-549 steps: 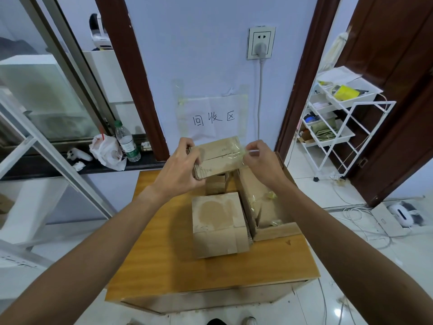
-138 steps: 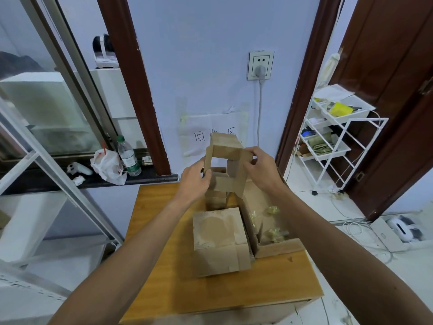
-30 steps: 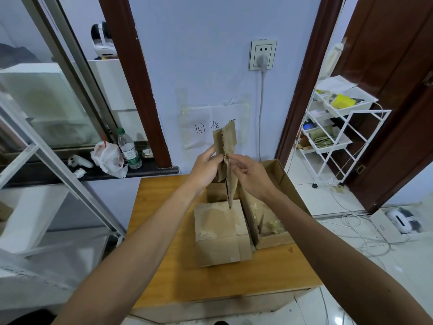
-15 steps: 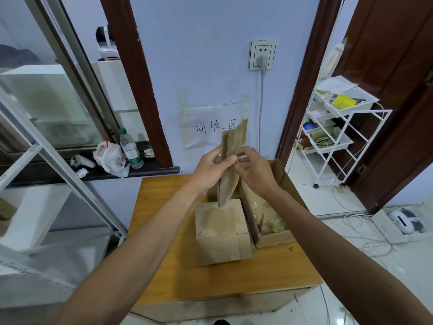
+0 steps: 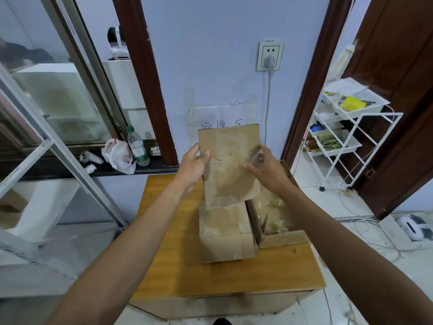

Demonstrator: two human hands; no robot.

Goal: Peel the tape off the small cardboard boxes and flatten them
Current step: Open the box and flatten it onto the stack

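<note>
A flattened small cardboard box (image 5: 230, 165) is held upright above the wooden table (image 5: 182, 266), its broad face toward me. My left hand (image 5: 193, 164) grips its left edge, thumb on the front. My right hand (image 5: 266, 168) holds the right edge with the thumb lying across the front face. Below it a stack of flattened boxes (image 5: 225, 233) lies on the table. To the right stands an open cardboard box (image 5: 284, 239) holding crumpled balls of peeled tape (image 5: 278, 225).
The table stands against a wall with a paper sign (image 5: 222, 116) and a socket (image 5: 270, 56). A ledge at left carries a water bottle (image 5: 138, 146) and a plastic bag (image 5: 118, 156). A white wire rack (image 5: 344, 127) stands at right; cables lie on the floor.
The flattened box, edge-on half a second ago, has been turned so its broad face points at me. Both hands have shifted out to its side edges.
</note>
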